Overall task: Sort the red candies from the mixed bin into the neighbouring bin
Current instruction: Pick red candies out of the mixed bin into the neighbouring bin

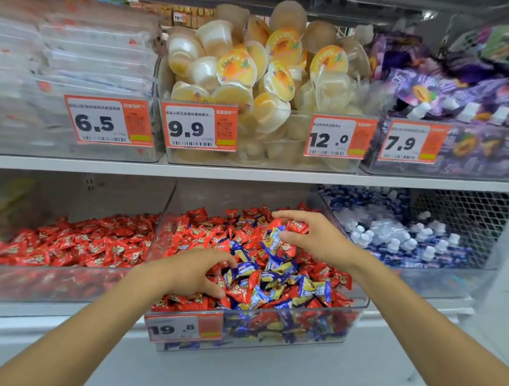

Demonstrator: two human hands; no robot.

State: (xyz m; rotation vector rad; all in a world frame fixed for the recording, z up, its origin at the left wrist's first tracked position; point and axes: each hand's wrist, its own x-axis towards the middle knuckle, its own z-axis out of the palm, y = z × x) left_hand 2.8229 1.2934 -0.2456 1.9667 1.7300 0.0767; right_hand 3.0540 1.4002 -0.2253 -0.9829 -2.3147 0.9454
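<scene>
The right hand [314, 236] hangs over the back right part of the clear plastic mixed bin [261, 333]. Its thumb and bent fingers [283, 215] pinch one small red crinkly-wrapped candy [297, 226], held just above the heap. The left hand [192, 271] sits near the bin's front left corner with thumb and fingers clawed down into the pile. Whether they grasp a sweet cannot be told.

The bin is heaped with glossy pillow-shaped sweets, red ones mixed with blue-and-yellow wrapped candies [272, 240]. An orange-and-white price tag reading 19.8 [184, 327] is clipped to its front left edge. Touching its left wall stands the neighbouring clear bin [52, 283], filled with loose red candies [73, 243] of the same kind.

Both bins rest on the lower white shelf of a shop rack. At the right end of that shelf lie blue pouches with white caps [409, 239], and a black wire mesh [467, 201] shows behind them. On the white shelf board above [118, 166], from the left end to the right, are blurred flat clear packs [75, 54], round translucent jelly cups with yellow lids [266, 75], and purple spouted pouches [456, 93].
</scene>
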